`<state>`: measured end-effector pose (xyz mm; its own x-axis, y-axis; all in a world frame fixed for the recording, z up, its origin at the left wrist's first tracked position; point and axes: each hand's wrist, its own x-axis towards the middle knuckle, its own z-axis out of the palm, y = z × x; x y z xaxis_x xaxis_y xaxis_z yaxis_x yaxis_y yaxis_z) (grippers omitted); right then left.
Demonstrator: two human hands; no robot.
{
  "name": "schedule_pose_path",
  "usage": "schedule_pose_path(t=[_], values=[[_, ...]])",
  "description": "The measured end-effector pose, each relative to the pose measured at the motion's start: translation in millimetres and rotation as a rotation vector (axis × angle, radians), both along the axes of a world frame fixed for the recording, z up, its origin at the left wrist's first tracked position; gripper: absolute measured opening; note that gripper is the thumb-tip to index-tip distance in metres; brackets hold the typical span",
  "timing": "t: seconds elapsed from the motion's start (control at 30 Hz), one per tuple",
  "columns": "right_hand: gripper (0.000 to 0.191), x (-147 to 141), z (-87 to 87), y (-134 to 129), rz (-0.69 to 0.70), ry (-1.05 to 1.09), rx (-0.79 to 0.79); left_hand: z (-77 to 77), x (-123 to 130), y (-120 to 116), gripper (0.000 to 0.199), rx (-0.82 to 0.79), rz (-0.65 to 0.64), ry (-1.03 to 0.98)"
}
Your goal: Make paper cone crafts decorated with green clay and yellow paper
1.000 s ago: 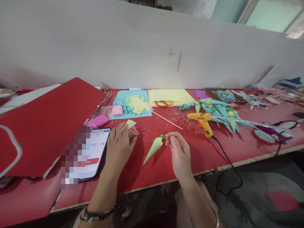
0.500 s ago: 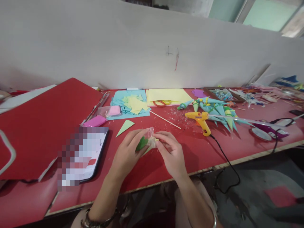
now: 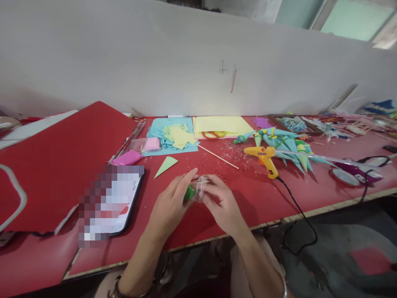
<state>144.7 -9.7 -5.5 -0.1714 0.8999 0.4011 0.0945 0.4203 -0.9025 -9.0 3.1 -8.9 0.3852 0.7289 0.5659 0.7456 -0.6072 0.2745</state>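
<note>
A small clear plastic bag [image 3: 201, 188] with a green lump [image 3: 189, 193] in it is held between both hands above the red table. My left hand [image 3: 170, 198] grips the green end, its fingers partly round it. The clear end is pinched by the fingers of my right hand [image 3: 223, 203]. Just beyond my left hand lies a light green paper triangle [image 3: 166, 166]. A thin wooden stick [image 3: 218, 157] rests on the table past my right hand.
A yellow glue gun [image 3: 263, 159] with a black cord lies to the right, before blue paper cones [image 3: 290, 147]. Paper pieces [image 3: 178, 135] are at the back. A phone [image 3: 118, 203] and large red board [image 3: 62, 169] are on the left.
My fingers have shifted on the bag, and my right hand now covers more of its clear end. The pale green piece beneath the bag no longer shows. The whole view has shifted slightly.
</note>
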Motion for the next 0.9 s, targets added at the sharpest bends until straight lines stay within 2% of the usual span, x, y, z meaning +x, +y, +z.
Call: schedule_pose_path(t=[0.17,0.37,0.5,0.6,0.77,0.9], values=[[0.027,-0.8,-1.2,0.3,-0.068,-0.082,0.022,-1.0,0.3,-1.0,0.042,0.076,-0.013,0.086],[0.024,-4.0,-0.1,3.1,-0.048,-0.053,0.017,2.8,1.2,-2.1,0.039,0.219,-0.012,0.183],[0.019,-7.1,1.1,4.0,-0.096,-0.046,0.045,3.3,1.9,-1.3,0.036,0.236,0.009,0.179],[0.015,-8.5,0.6,3.8,-0.125,0.041,0.021,3.3,3.1,-1.1,0.035,0.235,0.022,0.167],[0.009,-7.3,-1.8,4.8,-0.158,0.262,-0.132,4.5,2.0,-0.7,0.032,0.293,0.059,0.214],[0.012,-3.5,-3.6,6.7,-0.251,0.427,-0.251,5.2,-3.2,3.1,0.032,0.340,0.186,0.247]])
